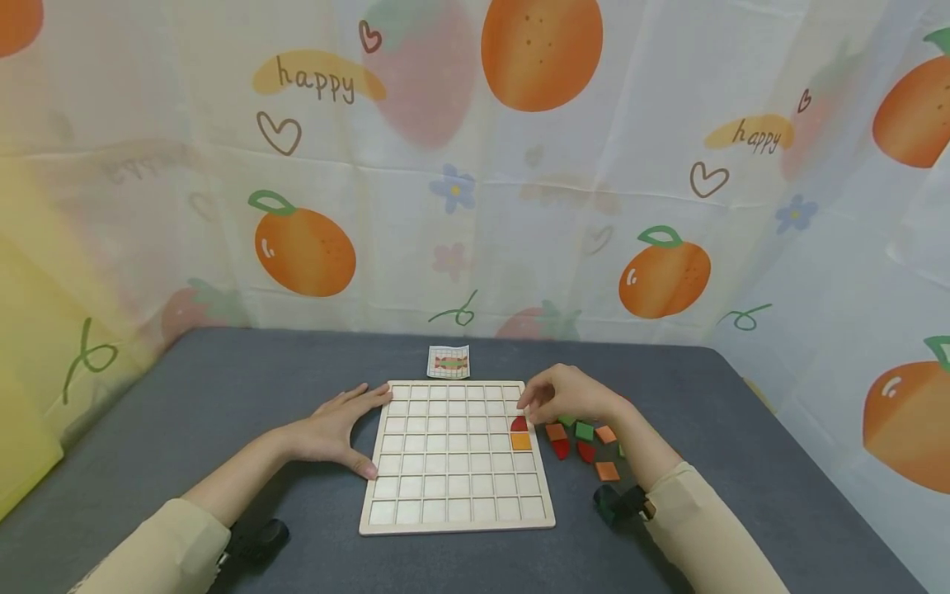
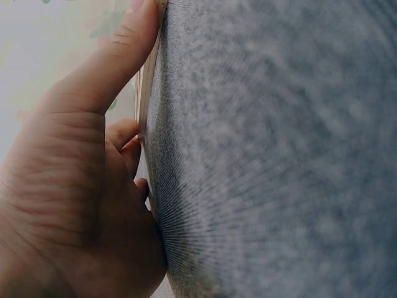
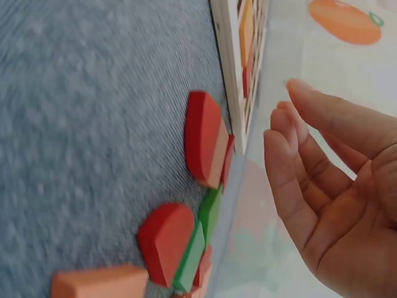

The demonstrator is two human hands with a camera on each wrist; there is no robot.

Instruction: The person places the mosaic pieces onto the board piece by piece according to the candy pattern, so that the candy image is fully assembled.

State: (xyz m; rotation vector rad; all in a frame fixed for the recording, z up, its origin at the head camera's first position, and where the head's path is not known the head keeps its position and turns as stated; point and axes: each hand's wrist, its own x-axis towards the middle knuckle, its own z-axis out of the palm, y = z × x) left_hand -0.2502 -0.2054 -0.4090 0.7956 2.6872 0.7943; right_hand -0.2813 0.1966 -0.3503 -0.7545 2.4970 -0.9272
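A pale wooden grid board (image 1: 458, 526) lies flat on the dark table. My left hand (image 1: 326, 437) rests against its left edge, thumb and fingers spread apart. Above the board's upper right side hovers my right hand (image 1: 567, 394), its fingers loosely bent; in the right wrist view nothing shows between the thumb and fingertips (image 3: 276, 139). Just below those fingers, a red piece with a curved side (image 1: 519, 424) sits in a right-column cell. An orange-yellow square (image 1: 522, 441) fills the cell below it.
Right of the board lie several loose pieces: red rounded ones (image 3: 164, 239), green ones (image 3: 191, 257) and orange squares (image 1: 607, 471). A small card with a printed grid pattern (image 1: 449, 362) stands behind the board. A fruit-printed curtain (image 1: 401, 247) hangs behind the grey table (image 1: 297, 553).
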